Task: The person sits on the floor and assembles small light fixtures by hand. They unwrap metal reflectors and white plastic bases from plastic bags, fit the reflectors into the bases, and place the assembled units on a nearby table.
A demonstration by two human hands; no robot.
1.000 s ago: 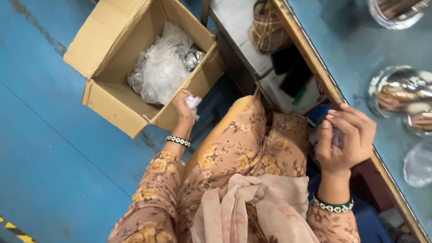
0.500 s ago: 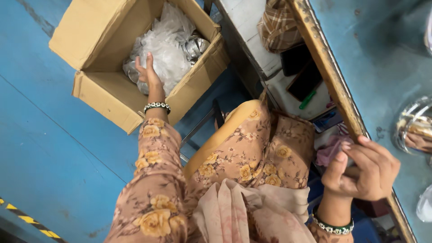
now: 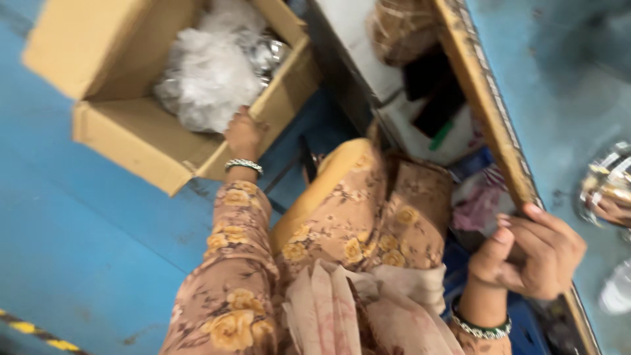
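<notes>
1 open brown cardboard box sits upper left of the frame, holding crumpled clear plastic bags.

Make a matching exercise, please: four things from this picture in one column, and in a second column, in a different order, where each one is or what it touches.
Things:
1. left hand
2. right hand
3. clear plastic bags
4. cardboard box

Places:
a. on the blue floor, flaps open
b. curled at the wooden edge of the table
c. piled inside the box
d. reaching into the box, next to the plastic

Pairs: 1-d, 2-b, 3-c, 4-a
</notes>
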